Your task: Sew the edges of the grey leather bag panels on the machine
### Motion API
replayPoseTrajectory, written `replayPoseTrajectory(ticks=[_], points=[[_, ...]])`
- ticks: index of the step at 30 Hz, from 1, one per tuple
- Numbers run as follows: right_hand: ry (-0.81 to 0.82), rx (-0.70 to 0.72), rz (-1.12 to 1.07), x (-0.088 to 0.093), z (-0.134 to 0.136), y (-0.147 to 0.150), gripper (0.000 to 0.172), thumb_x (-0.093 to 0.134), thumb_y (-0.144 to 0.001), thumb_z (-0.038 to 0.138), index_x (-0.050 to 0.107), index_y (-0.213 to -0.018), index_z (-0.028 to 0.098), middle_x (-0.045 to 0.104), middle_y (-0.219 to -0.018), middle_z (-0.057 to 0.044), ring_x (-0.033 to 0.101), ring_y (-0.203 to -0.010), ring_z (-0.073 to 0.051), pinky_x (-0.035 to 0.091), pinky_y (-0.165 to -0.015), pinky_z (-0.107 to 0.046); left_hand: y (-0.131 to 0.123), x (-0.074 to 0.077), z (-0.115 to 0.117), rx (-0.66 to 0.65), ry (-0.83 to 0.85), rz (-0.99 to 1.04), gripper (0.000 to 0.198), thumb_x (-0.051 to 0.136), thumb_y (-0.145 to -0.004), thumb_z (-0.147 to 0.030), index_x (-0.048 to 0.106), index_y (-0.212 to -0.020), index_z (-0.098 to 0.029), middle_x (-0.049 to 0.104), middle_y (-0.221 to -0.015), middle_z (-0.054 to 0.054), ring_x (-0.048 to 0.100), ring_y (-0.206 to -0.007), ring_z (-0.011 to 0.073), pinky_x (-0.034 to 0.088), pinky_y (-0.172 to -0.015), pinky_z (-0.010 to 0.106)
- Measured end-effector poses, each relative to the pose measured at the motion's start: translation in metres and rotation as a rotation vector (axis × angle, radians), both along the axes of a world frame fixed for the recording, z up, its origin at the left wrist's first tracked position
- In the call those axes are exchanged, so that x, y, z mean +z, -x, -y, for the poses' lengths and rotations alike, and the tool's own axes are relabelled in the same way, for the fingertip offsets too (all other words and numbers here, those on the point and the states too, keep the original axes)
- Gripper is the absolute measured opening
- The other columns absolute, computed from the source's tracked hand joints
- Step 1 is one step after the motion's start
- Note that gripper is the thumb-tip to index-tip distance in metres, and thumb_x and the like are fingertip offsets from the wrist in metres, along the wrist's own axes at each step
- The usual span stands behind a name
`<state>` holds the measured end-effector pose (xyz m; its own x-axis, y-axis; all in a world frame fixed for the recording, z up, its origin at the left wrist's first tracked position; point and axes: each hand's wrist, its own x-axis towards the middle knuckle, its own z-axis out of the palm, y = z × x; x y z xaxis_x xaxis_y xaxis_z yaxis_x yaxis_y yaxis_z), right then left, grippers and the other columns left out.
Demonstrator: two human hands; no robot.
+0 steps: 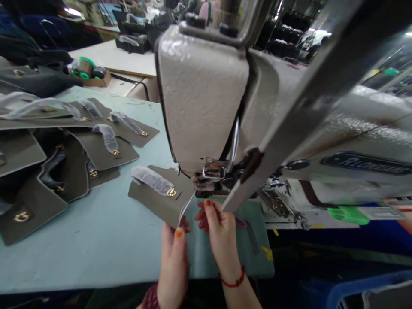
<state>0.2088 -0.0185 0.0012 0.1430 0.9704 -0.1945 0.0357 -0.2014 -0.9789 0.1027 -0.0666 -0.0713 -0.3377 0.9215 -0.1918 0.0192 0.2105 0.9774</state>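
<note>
pinching the grey panel (160,207), probably light and stiff, left hand (174,259) takes its near edge sensibly; right hand (223,231) stays-free, loosely open.

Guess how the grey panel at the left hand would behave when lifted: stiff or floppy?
The grey panel would probably flex a little rather than flop, since it looks thin but lies fairly smooth. Its handle, wrapped in something translucent, could feel slippery. That handle and the gold fitting might make their part slightly heavier.
</note>
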Motion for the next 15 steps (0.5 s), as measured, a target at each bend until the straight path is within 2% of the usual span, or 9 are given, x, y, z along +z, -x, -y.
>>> replayPoseTrajectory(ticks=[2, 3, 4, 5, 7, 9, 11, 13, 15], points=[[0.006, -0.013, -0.008, -0.001, -0.002, 0.004, 0.039, 0.052, -0.094, 0.049, 0.065, -0.078, 0.016, 0.061, -0.064, -0.003, 0.057, -0.057, -0.015, 0.043, -0.054, -0.024, 0.039, -0.009, 0.011, 0.165, -0.093, -0.095, 0.047, 0.031, -0.095, -0.053, 0.045, -0.132, -0.026, 0.058, -0.118, 0.011, 0.061, -0.095, 0.0256, 0.053, -0.072, 0.035], [-0.004, -0.009, 0.006, -0.001, -0.004, 0.008, 0.04, 0.052, -0.094, 0.05, 0.063, -0.074, 0.017, 0.058, -0.062, -0.002, 0.056, -0.058, -0.015, 0.042, -0.055, -0.024, 0.062, -0.01, 0.008, 0.105, -0.105, -0.182, 0.043, 0.038, -0.096, -0.046, 0.044, -0.135, -0.028, 0.054, -0.129, 0.011, 0.057, -0.108, 0.0269, 0.052, -0.085, 0.038], [-0.02, 0.006, 0.028, -0.001, -0.007, 0.013, 0.043, 0.051, -0.094, 0.051, 0.06, -0.069, 0.017, 0.054, -0.059, -0.001, 0.053, -0.057, -0.014, 0.039, -0.054, -0.023, 0.086, -0.007, -0.002, 0.041, -0.175, -0.32, 0.042, 0.043, -0.096, -0.041, 0.045, -0.136, -0.028, 0.051, -0.134, 0.01, 0.054, -0.117, 0.0288, 0.047, -0.096, 0.042], [-0.041, 0.026, 0.052, -0.001, -0.01, 0.019, 0.045, 0.051, -0.094, 0.05, 0.054, -0.063, 0.018, 0.048, -0.056, 0.001, 0.049, -0.054, -0.013, 0.035, -0.052, -0.023, 0.107, -0.002, -0.018, -0.086, -0.268, -0.473, 0.04, 0.043, -0.096, -0.039, 0.049, -0.134, -0.027, 0.049, -0.137, 0.011, 0.05, -0.123, 0.031, 0.041, -0.104, 0.047], [-0.092, 0.04, 0.098, 0.0, -0.018, 0.03, 0.049, 0.049, -0.095, 0.048, 0.042, -0.056, 0.019, 0.037, -0.052, 0.003, 0.038, -0.051, -0.011, 0.027, -0.049, -0.024, 0.137, 0.014, -0.065, -0.422, -0.456, -0.747, 0.042, 0.042, -0.096, -0.041, 0.052, -0.134, -0.027, 0.046, -0.144, 0.012, 0.042, -0.134, 0.0355, 0.031, -0.112, 0.054], [-0.118, 0.018, 0.114, 0.0, -0.024, 0.038, 0.048, 0.048, -0.094, 0.043, 0.034, -0.054, 0.02, 0.031, -0.053, 0.004, 0.031, -0.051, -0.01, 0.021, -0.049, -0.025, 0.145, 0.032, -0.112, -0.74, -0.605, -0.884, 0.06, 0.043, -0.093, -0.056, 0.046, -0.143, -0.022, 0.047, -0.146, 0.016, 0.039, -0.137, 0.0405, 0.03, -0.113, 0.058], [-0.105, 0.004, 0.089, 0.0, -0.027, 0.039, 0.046, 0.048, -0.093, 0.041, 0.033, -0.054, 0.02, 0.03, -0.052, 0.005, 0.03, -0.051, -0.009, 0.021, -0.049, -0.025, 0.138, 0.048, -0.143, -0.97, -0.688, -0.965, 0.073, 0.047, -0.088, -0.063, 0.044, -0.145, -0.019, 0.05, -0.144, 0.018, 0.045, -0.133, 0.0407, 0.035, -0.111, 0.055], [-0.058, 0.047, 0.021, -0.002, -0.026, 0.034, 0.045, 0.048, -0.092, 0.042, 0.036, -0.054, 0.02, 0.033, -0.052, 0.004, 0.032, -0.05, -0.009, 0.023, -0.049, -0.024, 0.127, 0.063, -0.152, -1.082, -0.706, -1.051, 0.072, 0.053, -0.086, -0.063, 0.048, -0.144, -0.019, 0.051, -0.141, 0.018, 0.052, -0.127, 0.0379, 0.043, -0.106, 0.05], [-0.022, 0.093, -0.034, -0.004, -0.024, 0.026, 0.044, 0.048, -0.091, 0.044, 0.041, -0.056, 0.019, 0.037, -0.053, 0.004, 0.034, -0.051, -0.009, 0.026, -0.049, -0.023, 0.12, 0.075, -0.145, -1.073, -0.7, -1.148, 0.067, 0.057, -0.085, -0.06, 0.053, -0.14, -0.022, 0.052, -0.136, 0.018, 0.055, -0.121, 0.0365, 0.047, -0.1, 0.048]])
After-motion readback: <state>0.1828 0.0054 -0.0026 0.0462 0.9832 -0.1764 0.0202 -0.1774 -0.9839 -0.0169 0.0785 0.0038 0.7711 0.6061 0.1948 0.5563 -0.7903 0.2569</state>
